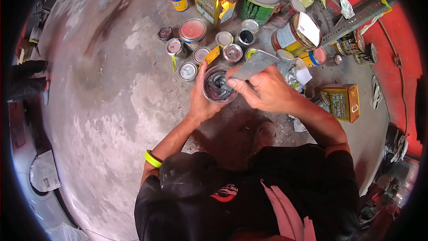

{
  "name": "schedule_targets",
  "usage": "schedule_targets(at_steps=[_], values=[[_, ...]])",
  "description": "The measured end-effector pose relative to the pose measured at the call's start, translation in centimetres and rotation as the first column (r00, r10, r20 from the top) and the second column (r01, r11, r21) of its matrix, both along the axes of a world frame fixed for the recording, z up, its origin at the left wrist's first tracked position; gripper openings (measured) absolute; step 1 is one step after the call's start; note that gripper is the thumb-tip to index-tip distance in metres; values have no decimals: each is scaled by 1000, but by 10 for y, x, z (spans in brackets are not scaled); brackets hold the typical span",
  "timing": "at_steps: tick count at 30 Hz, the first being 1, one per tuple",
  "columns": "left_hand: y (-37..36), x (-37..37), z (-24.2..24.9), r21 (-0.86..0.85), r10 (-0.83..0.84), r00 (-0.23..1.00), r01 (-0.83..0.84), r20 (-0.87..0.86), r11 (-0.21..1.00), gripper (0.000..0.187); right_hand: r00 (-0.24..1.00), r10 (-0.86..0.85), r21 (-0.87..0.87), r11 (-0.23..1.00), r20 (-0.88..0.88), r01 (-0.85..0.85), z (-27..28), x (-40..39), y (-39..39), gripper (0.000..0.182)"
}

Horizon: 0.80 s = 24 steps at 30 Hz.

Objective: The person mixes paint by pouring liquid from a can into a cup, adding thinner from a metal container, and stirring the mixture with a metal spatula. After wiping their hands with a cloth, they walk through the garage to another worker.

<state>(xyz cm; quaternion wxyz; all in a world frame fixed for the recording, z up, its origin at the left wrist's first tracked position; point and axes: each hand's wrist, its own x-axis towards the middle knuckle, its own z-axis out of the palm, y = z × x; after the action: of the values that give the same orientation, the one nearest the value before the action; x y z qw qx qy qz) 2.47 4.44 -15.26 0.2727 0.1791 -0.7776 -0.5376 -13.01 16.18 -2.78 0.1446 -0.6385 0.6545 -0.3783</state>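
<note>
- Cup [216,102] of dark, streaky paint [217,83], held above the concrete floor [111,147], in front of the person's body
- Left hand [201,100] wrapped around the cup's side, with an orange flat piece [210,56] by its thumb; I cannot tell whether the hand grips it
- Right hand [268,93] closed on a flat grey scraper [257,64], its thumb pressed to the lower end by the cup's rim
- Small open tins and larger paint cans [193,31] on the floor beyond the cup
</note>
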Motion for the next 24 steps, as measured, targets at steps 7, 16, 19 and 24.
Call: schedule_targets(at_steps=[7,16,19,24], values=[[1,-3,3,7,12,1000,-12,-17,1000,113,999,-50,45,998,8,50,-5,1,-1,24],[1,-3,0,-5,7,1000,-7,-4,1000,113,999,-44,34,998,-11,44,-8,-1,-2,26],[1,-2,0,-17,18,1000,-18,2,1000,113,998,-52,66,996,-42,55,0,-2,-4,27],[2,-3,1,-36,0,1000,0,10,999,113,995,-83,20,996,46,83,-5,2,-3,28]])
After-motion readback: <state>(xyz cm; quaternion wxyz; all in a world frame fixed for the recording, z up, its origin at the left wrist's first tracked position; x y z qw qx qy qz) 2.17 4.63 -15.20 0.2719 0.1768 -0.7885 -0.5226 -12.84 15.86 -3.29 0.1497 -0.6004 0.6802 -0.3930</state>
